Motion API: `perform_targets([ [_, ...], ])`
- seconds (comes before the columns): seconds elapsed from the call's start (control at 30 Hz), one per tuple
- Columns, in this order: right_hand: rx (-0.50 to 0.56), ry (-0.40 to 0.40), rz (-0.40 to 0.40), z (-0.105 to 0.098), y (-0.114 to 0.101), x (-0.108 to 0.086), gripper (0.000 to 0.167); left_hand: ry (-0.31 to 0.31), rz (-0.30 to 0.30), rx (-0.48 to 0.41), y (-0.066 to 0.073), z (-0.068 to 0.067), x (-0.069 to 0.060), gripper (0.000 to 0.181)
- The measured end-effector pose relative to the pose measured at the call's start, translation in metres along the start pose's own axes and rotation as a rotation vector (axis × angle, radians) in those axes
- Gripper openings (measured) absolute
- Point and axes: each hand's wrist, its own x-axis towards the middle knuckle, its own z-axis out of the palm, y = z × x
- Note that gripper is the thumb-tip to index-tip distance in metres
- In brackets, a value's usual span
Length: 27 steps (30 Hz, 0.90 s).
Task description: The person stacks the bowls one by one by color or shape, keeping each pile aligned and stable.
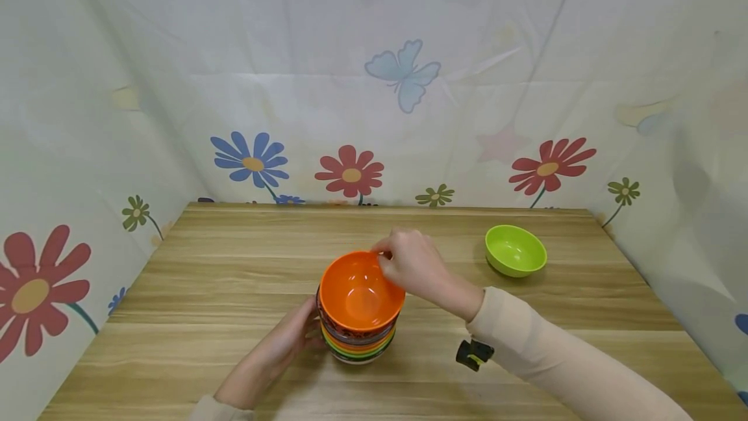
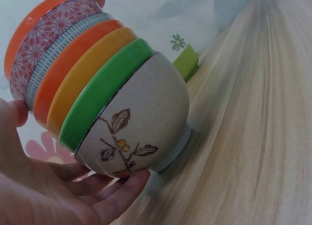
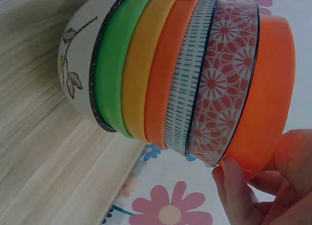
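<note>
A stack of nested bowls stands upright on the table, with an orange bowl (image 1: 345, 278) on top. Below it, the right wrist view shows a red flower-patterned bowl (image 3: 224, 73), a green-dashed bowl (image 3: 187, 78), a second orange bowl (image 3: 168, 73), a yellow bowl (image 3: 139, 69), a green bowl (image 3: 113, 69) and a cream bowl (image 3: 80, 64) with a leaf sprig at the bottom. My right hand (image 1: 417, 265) pinches the top orange bowl's far right rim. Curved around the stack's left side, my left hand (image 1: 289, 335) holds it, thumb near the patterned bowl, fingers against the cream one.
A lime green bowl (image 1: 515, 251) stands apart at the back right of the wooden table (image 1: 245, 252). White curtains (image 1: 327, 102) printed with flowers and butterflies enclose the back and sides. A small black device (image 1: 474, 355) hangs at the right sleeve.
</note>
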Motion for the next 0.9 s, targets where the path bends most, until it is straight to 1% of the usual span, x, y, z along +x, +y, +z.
perform_targets([
  [0.23, -0.006, 0.012, 0.001, 0.0023, -0.0002, 0.0006, 0.023, 0.002, -0.003, 0.004, -0.0004, 0.0003, 0.0001, 0.063],
  [0.63, -0.022, 0.005, -0.006, 0.0063, -0.0017, 0.0000, 0.021, 0.015, -0.006, 0.006, 0.0013, 0.0020, -0.0001, 0.065],
  [0.9, -0.025, 0.010, -0.010, 0.0084, -0.0020, 0.0004, 0.021, 0.011, 0.002, -0.004, 0.0011, 0.0011, -0.0004, 0.060],
])
